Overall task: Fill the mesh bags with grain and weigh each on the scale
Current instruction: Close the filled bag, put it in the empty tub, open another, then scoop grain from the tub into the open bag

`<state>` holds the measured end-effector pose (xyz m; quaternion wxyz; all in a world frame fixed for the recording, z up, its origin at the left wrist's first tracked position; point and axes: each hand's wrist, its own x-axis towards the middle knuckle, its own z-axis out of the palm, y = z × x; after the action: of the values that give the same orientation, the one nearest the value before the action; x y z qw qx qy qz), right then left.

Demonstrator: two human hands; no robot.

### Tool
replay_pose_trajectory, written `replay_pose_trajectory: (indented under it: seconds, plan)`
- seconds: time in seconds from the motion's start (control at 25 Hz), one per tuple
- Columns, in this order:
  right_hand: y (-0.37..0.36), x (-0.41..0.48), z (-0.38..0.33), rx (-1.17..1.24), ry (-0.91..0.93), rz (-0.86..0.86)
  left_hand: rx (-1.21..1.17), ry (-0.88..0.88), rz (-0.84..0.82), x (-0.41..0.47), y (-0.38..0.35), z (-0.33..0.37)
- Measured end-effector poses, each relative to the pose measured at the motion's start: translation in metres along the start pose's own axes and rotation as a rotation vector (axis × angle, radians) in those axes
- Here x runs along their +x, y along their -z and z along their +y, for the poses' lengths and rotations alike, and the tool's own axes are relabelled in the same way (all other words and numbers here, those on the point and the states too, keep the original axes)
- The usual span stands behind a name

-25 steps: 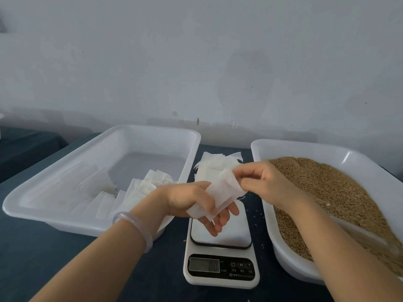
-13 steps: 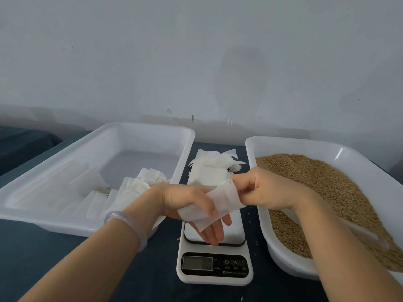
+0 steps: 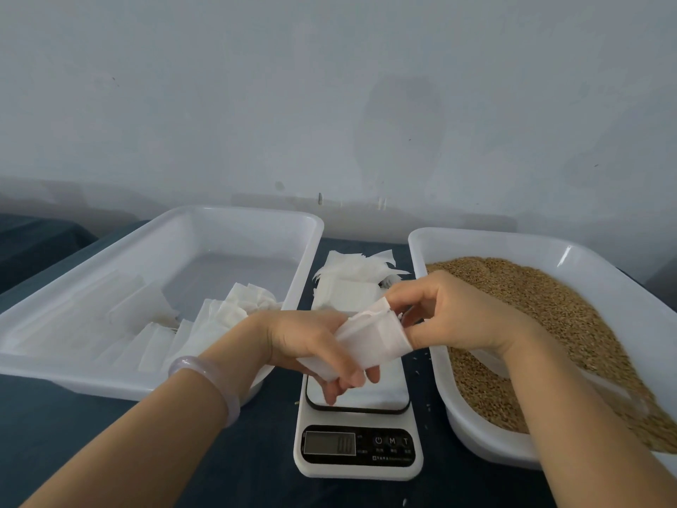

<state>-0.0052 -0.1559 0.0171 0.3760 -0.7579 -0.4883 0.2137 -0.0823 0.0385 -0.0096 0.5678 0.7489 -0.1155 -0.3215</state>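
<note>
A small white mesh bag (image 3: 370, 339) hangs above the white kitchen scale (image 3: 357, 427). My left hand (image 3: 311, 342) holds its lower part, fingers curled under it. My right hand (image 3: 447, 317) pinches the bag's top edge, with a finger inside the opening. Brown grain (image 3: 542, 324) fills the white tray (image 3: 513, 247) on the right. A pile of empty mesh bags (image 3: 351, 284) lies behind the scale. The scale's platform is bare and its display is lit.
A white tray (image 3: 219, 221) on the left holds several flat bags (image 3: 205, 324). A clear scoop (image 3: 600, 386) lies partly buried in the grain under my right forearm. A few loose grains lie on the dark tablecloth (image 3: 91, 434). The wall stands just behind.
Both hands with the bag have sunk a little toward the scale. My right fingers have worked into the bag's top edge, spreading its mouth.
</note>
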Motion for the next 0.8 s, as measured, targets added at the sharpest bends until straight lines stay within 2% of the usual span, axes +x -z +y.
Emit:
replay_pose_trajectory:
  seconds: [0.08,0.16,0.2,0.32,0.4,0.52,0.64,0.8]
  plan:
    - [0.015,-0.016,0.008,0.03,-0.079,0.207,-0.015,-0.018,0.014,-0.002,0.001,0.0]
    - [0.039,-0.041,0.028,-0.107,-0.223,0.393,-0.04,-0.05,0.012,-0.002,0.001,-0.002]
    - [0.053,-0.058,0.042,-0.222,-0.338,0.411,-0.055,-0.058,0.018,-0.002,0.001,-0.002]
    - [0.075,-0.108,0.08,-0.455,-0.742,0.167,-0.091,-0.054,0.083,0.0,0.0,-0.002]
    - [0.073,-0.121,0.093,-0.497,-0.879,0.067,-0.124,-0.054,0.115,-0.001,0.0,-0.002]
    - [0.068,-0.12,0.097,-0.522,-0.862,0.11,-0.198,-0.077,0.15,0.0,0.001,-0.003]
    - [0.067,-0.121,0.094,-0.488,-0.813,0.246,-0.339,-0.112,0.191,0.0,0.001,-0.005]
    - [0.073,-0.134,0.084,-0.51,-0.778,0.449,-0.393,-0.206,0.398,0.006,0.002,-0.006]
